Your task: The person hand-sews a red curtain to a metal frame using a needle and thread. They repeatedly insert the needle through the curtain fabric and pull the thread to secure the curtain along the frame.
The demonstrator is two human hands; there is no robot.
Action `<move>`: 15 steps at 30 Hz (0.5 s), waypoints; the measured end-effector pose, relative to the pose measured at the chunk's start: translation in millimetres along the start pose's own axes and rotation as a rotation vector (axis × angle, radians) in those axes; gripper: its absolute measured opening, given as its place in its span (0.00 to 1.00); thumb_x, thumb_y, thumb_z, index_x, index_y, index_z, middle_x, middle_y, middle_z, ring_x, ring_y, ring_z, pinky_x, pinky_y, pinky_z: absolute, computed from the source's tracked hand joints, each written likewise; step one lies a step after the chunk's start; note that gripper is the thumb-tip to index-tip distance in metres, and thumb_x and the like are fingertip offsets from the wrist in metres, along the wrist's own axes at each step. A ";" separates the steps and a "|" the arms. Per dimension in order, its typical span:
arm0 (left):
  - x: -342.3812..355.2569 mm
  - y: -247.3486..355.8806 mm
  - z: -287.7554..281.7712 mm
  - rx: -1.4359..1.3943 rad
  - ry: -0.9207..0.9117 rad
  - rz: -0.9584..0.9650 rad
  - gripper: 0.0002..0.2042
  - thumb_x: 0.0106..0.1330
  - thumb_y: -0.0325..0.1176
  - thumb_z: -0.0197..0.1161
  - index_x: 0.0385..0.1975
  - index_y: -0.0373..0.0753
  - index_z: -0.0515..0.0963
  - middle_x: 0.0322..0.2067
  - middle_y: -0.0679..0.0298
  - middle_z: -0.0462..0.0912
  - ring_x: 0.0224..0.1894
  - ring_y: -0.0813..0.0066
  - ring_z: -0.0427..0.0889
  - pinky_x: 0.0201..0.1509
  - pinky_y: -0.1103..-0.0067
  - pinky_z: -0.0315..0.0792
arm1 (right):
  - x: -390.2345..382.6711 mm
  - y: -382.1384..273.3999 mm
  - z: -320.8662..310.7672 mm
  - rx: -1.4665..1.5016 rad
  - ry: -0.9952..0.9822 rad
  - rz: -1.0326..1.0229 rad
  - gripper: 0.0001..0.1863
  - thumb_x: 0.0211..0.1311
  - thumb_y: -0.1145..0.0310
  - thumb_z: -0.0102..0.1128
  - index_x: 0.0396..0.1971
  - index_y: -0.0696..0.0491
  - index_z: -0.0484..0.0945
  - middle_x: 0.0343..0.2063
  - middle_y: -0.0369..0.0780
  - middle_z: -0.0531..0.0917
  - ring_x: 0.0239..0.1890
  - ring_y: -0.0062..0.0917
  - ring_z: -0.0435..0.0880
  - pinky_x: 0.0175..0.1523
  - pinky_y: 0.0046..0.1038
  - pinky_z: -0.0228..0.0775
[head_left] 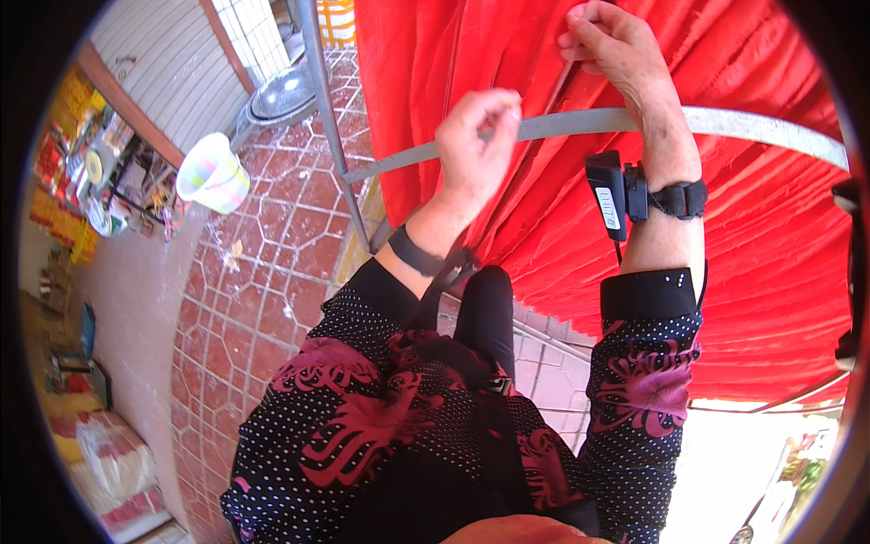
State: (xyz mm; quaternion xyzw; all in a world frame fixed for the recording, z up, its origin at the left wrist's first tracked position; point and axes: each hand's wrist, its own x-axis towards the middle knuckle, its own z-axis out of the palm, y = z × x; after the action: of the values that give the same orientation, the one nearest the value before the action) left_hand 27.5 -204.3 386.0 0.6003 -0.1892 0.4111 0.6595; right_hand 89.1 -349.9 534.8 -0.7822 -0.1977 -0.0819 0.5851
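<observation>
A large red cloth hangs in many narrow folds behind and below a curved grey metal bar. My left hand is beside the bar, its fingers curled toward the thumb and slightly blurred. What it pinches, if anything, is too small to make out. Beyond the bar, my right hand is over the cloth with thumb and fingers pressed together. A thin pale line runs down the cloth from near its fingertips; whether this is a cord or a fold edge I cannot tell. My right forearm crosses over the bar.
An upright metal post joins the bar at the left. Past it, a pale patterned bucket and dark round basins stand over the red tiled floor. Cluttered goods line the far left. A strapped black device sits on my right wrist.
</observation>
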 end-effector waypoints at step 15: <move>-56.9 -25.8 27.7 0.125 -0.219 0.101 0.15 0.63 0.19 0.58 0.50 0.36 0.75 0.50 0.54 0.76 0.50 0.56 0.78 0.52 0.70 0.73 | -10.9 -7.2 -2.9 -0.423 0.068 -0.051 0.12 0.68 0.61 0.56 0.41 0.55 0.79 0.32 0.38 0.86 0.35 0.19 0.86 0.42 0.22 0.76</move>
State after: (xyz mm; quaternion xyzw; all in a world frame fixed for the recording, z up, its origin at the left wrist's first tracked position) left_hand 20.4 -247.0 333.1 0.6712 -0.2641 0.3866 0.5746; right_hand 76.6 -353.2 538.1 -0.8791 -0.1763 -0.1627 0.4119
